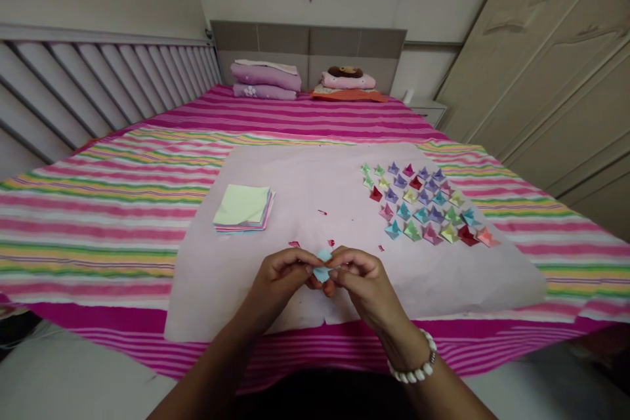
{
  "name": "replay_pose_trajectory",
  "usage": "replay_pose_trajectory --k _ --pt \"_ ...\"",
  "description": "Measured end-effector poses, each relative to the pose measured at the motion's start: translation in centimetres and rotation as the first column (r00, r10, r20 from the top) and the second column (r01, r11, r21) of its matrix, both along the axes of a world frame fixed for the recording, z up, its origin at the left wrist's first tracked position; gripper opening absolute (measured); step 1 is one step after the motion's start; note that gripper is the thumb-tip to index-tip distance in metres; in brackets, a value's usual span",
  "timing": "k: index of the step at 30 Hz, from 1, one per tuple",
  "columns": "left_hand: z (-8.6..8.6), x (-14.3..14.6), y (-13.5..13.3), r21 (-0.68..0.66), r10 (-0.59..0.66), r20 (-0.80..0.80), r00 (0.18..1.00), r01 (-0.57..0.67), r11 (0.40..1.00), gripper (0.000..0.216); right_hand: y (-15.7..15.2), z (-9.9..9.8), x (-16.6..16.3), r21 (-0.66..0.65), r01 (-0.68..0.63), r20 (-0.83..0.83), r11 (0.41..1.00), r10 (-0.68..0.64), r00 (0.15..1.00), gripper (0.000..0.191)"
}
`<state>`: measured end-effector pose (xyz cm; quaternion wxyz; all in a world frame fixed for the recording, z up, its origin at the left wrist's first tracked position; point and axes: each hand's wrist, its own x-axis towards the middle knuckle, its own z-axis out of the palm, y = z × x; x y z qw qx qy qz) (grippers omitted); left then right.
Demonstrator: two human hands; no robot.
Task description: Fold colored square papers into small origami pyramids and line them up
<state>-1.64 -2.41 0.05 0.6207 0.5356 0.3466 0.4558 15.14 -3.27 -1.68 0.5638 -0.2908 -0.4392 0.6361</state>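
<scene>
My left hand (280,275) and my right hand (361,279) meet over the near edge of a pale pink paper sheet (305,190) laid on the bed. Both pinch a small light blue folded paper piece (322,262) between their fingertips. A stack of coloured paper squares (243,209), pale green on top, lies to the left on the sheet. Several small folded paper shapes (426,203) in many colours sit in rows on the sheet's right part. My right wrist wears a white bead bracelet (416,367).
The bed has a striped pink, green and yellow cover (113,210). Pillows (266,79) lie at the headboard. A slatted rail (73,92) runs along the left, wardrobe doors (556,65) along the right. Tiny red paper scraps (322,212) dot the sheet.
</scene>
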Motion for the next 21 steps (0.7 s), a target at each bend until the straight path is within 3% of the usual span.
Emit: replay_pose_trajectory --k 7,15,21 --pt "0.7 0.6 -0.1 -0.068 0.022 -0.012 1.0 -0.023 0.997 0.012 0.0 -0.1 0.3 0.131 -0.003 0.078 0.991 -0.007 0.997 0.004" --pt "0.1 0.4 -0.1 -0.056 0.083 -0.07 0.994 -0.087 0.995 0.018 0.2 -0.1 0.1 -0.012 0.044 0.133 0.999 -0.042 0.99 0.023" --pt "-0.4 0.5 0.2 -0.132 0.117 -0.054 0.992 -0.123 0.984 0.031 0.4 0.2 0.0 0.04 0.13 0.187 0.991 -0.135 0.973 0.044"
